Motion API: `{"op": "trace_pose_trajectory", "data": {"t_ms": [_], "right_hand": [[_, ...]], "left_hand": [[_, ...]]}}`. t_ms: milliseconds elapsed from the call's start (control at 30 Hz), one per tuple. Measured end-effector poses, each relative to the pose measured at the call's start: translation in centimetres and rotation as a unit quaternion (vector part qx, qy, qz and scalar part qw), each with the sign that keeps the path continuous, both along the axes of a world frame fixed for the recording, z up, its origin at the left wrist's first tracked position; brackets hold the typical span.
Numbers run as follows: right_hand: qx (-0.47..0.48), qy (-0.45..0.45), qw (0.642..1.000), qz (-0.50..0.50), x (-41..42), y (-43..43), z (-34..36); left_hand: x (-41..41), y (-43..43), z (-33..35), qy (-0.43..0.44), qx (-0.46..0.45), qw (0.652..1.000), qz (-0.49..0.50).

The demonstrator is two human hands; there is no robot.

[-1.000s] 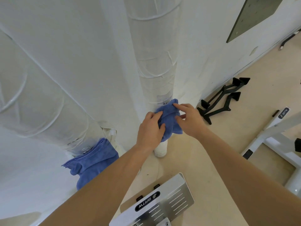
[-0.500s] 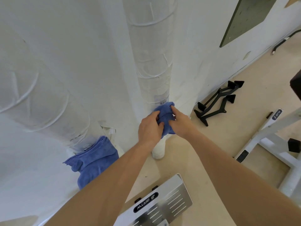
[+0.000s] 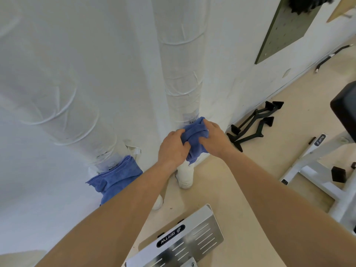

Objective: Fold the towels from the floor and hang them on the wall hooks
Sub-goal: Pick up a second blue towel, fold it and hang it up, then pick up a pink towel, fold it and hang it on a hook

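At 6 o'clock, nearest, lies a metal plate [image 3: 183, 241]. Beyond it the left hand [image 3: 173, 149] and right hand [image 3: 213, 139], close together, both grip 1 blue towel [image 3: 194, 135] at the white wrapped pipe [image 3: 181, 74]. A second blue towel [image 3: 115, 180] hangs at 8 o'clock.

White wall [image 3: 231, 54], wrapped pipes [image 3: 183, 74], beige floor [image 3: 250, 180]
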State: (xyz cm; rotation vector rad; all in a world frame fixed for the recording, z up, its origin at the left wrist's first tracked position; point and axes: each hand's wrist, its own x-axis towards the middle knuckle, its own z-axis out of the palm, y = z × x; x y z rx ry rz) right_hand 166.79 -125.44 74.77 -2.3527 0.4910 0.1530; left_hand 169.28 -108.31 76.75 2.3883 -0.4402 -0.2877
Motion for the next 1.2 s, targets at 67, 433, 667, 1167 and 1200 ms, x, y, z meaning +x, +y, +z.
{"op": "trace_pose_trajectory", "data": {"t_ms": [67,433,667,1167,1200], "right_hand": [[-0.033,0.007,0.999,0.009,-0.3,0.4,1.4],[-0.133,0.040,0.984,0.108,-6.0,6.0,12.2],[-0.171,0.001,0.974,0.146,-10.5,13.1,18.2],[-0.246,-0.051,0.922,0.296,-21.5,41.0,24.0],[-0.247,-0.053,0.917,0.309,-22.3,42.9,24.2]], "left_hand": [[-0.5,0.7,1.2,0.003,0.016,1.000,-0.005],[-5.0,8.1,9.3,0.037,0.102,0.994,-0.008],[-10.3,16.9,14.3,0.029,0.090,0.995,0.041],[-26.1,45.4,19.6,-0.022,0.112,0.980,0.160],[-27.4,47.6,19.6,-0.021,0.115,0.978,0.172]]}}
